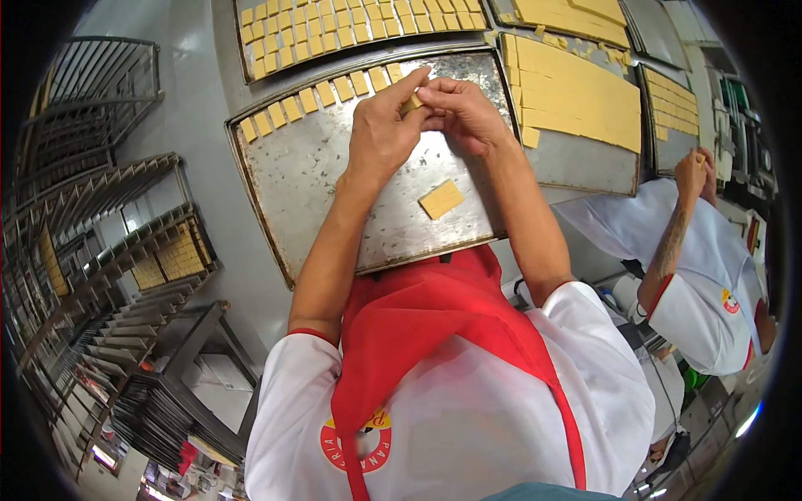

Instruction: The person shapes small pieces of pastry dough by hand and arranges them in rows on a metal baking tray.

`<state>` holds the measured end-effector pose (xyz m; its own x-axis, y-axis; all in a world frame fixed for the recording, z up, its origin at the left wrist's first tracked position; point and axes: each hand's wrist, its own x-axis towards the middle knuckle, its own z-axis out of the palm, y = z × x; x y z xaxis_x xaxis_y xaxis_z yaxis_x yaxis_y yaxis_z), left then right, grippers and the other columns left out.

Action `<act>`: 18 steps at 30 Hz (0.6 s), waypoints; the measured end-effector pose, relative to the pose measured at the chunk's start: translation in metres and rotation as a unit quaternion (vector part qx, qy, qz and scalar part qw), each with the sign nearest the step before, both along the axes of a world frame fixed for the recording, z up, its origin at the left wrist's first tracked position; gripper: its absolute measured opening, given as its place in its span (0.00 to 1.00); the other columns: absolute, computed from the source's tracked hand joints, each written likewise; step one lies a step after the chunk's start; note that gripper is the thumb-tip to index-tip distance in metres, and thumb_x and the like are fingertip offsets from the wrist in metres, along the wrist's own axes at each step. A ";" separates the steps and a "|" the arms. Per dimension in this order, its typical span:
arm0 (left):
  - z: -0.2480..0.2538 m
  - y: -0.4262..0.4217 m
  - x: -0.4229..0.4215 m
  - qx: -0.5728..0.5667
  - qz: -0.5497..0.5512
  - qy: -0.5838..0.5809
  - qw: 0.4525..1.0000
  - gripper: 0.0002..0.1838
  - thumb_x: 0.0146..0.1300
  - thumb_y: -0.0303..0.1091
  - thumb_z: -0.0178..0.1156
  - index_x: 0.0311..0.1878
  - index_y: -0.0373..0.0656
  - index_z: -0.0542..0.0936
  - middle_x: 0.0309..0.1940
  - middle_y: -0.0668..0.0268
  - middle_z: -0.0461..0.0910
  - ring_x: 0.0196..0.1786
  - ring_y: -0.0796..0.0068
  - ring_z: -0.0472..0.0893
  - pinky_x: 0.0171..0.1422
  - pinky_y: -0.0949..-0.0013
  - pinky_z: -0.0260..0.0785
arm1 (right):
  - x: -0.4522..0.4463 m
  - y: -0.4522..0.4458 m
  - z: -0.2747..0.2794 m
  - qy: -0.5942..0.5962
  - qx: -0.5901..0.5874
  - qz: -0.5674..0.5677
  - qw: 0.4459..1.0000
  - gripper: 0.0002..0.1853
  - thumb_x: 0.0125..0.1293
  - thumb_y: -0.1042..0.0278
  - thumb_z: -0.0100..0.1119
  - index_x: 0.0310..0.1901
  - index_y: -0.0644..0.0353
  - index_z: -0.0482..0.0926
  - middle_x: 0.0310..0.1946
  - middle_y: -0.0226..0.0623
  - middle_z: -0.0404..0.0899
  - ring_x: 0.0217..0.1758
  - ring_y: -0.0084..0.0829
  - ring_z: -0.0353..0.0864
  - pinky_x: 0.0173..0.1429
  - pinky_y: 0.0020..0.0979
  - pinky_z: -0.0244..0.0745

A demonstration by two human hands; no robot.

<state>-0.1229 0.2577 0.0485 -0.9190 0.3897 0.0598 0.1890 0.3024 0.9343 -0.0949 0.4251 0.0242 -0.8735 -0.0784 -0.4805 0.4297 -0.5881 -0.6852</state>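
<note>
Close together over the far part of a worn metal baking tray (313,188), my left hand (383,132) and my right hand (464,113) both have their fingers closed around a small yellow dough piece (411,103). Fingers cover much of it. Along the tray's far edge runs a row of small rectangular dough pieces (324,93), spaced slightly apart. Nearer to me, below my hands, a larger dough block (441,199) lies by itself on the metal.
Beyond stands a tray filled with rows of dough pieces (351,29). To the right, another tray carries a wide scored dough sheet (576,88). A co-worker's hands (693,174) are at a farther tray (668,150). Metal racks (109,250) stand left.
</note>
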 end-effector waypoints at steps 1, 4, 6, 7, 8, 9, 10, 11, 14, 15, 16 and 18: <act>-0.001 0.001 0.000 0.000 -0.001 0.000 1.000 0.29 0.58 0.30 0.77 0.65 0.45 0.85 0.51 0.53 0.90 0.54 0.63 0.90 0.59 0.67 0.80 | 0.001 0.002 -0.004 0.000 0.000 -0.001 1.000 0.14 0.66 0.66 0.77 0.44 0.67 0.84 0.38 0.42 0.87 0.37 0.31 0.89 0.45 0.30 0.87; -0.002 0.001 -0.001 -0.059 0.065 0.161 0.983 0.30 0.55 0.36 0.81 0.61 0.40 0.86 0.48 0.54 0.91 0.51 0.64 0.90 0.55 0.66 0.81 | 0.003 0.007 -0.008 0.032 0.042 -0.051 0.997 0.12 0.66 0.72 0.76 0.45 0.69 0.84 0.39 0.41 0.87 0.39 0.30 0.89 0.48 0.30 0.88; -0.003 0.000 0.001 -0.133 0.083 0.077 0.985 0.30 0.51 0.46 0.83 0.54 0.39 0.88 0.36 0.58 0.89 0.35 0.60 0.87 0.43 0.61 0.79 | 0.004 0.010 -0.008 0.051 0.114 -0.059 0.990 0.11 0.70 0.72 0.72 0.48 0.69 0.86 0.42 0.40 0.89 0.42 0.28 0.89 0.50 0.30 0.87; -0.006 0.002 0.002 -0.105 0.071 0.041 0.991 0.25 0.54 0.44 0.82 0.50 0.40 0.89 0.31 0.61 0.85 0.31 0.65 0.83 0.39 0.61 0.77 | 0.004 0.011 -0.009 0.050 0.114 -0.060 0.990 0.11 0.70 0.72 0.72 0.48 0.69 0.86 0.42 0.40 0.89 0.42 0.28 0.89 0.50 0.30 0.87; -0.009 0.004 0.002 -0.105 0.071 0.041 0.991 0.25 0.54 0.44 0.82 0.50 0.40 0.89 0.31 0.61 0.85 0.31 0.65 0.83 0.39 0.61 0.77 | 0.003 0.012 -0.009 0.058 0.128 -0.052 0.989 0.11 0.70 0.71 0.72 0.49 0.70 0.86 0.43 0.40 0.89 0.42 0.28 0.89 0.49 0.29 0.87; -0.011 0.006 0.000 -0.079 0.080 0.015 0.994 0.21 0.56 0.42 0.80 0.48 0.40 0.89 0.31 0.60 0.85 0.31 0.64 0.84 0.39 0.60 0.77 | 0.002 0.012 -0.008 0.067 0.143 -0.044 0.987 0.12 0.71 0.71 0.71 0.50 0.70 0.87 0.43 0.40 0.89 0.43 0.28 0.89 0.48 0.29 0.87; -0.013 0.008 -0.001 -0.052 0.089 -0.012 0.995 0.17 0.59 0.40 0.78 0.46 0.40 0.89 0.30 0.59 0.85 0.31 0.62 0.85 0.39 0.60 0.77 | 0.000 0.013 -0.007 0.066 0.142 -0.045 0.987 0.12 0.71 0.71 0.71 0.50 0.70 0.87 0.43 0.40 0.89 0.43 0.28 0.89 0.48 0.29 0.87; -0.015 0.009 -0.004 -0.052 0.089 -0.013 0.995 0.17 0.59 0.40 0.78 0.46 0.40 0.89 0.30 0.59 0.85 0.31 0.62 0.85 0.39 0.60 0.77 | -0.002 0.014 -0.006 0.081 0.175 -0.059 0.979 0.12 0.71 0.71 0.71 0.51 0.69 0.87 0.43 0.39 0.89 0.43 0.27 0.89 0.47 0.29 0.87; -0.019 0.013 -0.013 -0.098 0.095 0.119 0.983 0.10 0.64 0.34 0.73 0.45 0.41 0.89 0.32 0.57 0.85 0.34 0.57 0.86 0.39 0.58 0.78 | -0.010 0.015 -0.009 0.142 0.282 -0.101 0.944 0.09 0.67 0.70 0.73 0.45 0.64 0.90 0.38 0.37 0.90 0.38 0.27 0.89 0.40 0.29 0.85; -0.023 0.016 -0.017 -0.113 0.101 0.185 0.971 0.09 0.64 0.34 0.72 0.46 0.42 0.89 0.35 0.58 0.86 0.35 0.56 0.87 0.40 0.59 0.78 | -0.012 0.017 -0.008 0.203 0.448 -0.105 0.864 0.08 0.66 0.69 0.74 0.44 0.62 0.90 0.38 0.36 0.89 0.37 0.31 0.89 0.40 0.30 0.84; -0.027 0.017 -0.019 -0.127 0.107 0.250 0.954 0.09 0.65 0.33 0.71 0.47 0.43 0.89 0.37 0.59 0.87 0.36 0.55 0.87 0.41 0.59 0.79 | -0.014 0.019 -0.009 0.257 0.597 -0.104 0.752 0.08 0.64 0.68 0.75 0.43 0.60 0.91 0.38 0.36 0.89 0.36 0.34 0.89 0.40 0.32 0.83; -0.034 0.019 -0.018 -0.178 0.083 0.253 0.948 0.08 0.65 0.33 0.71 0.46 0.45 0.89 0.37 0.60 0.86 0.37 0.54 0.87 0.41 0.57 0.78 | -0.014 0.023 -0.016 0.300 0.646 -0.079 0.697 0.08 0.62 0.68 0.75 0.43 0.57 0.89 0.40 0.37 0.87 0.40 0.42 0.87 0.44 0.37 0.82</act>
<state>-0.1408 0.2766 0.0147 -0.8583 0.3208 0.4005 0.5076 0.6452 0.5710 -0.1090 0.4478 0.0084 -0.8958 0.2018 0.3959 -0.1629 0.6798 -0.7151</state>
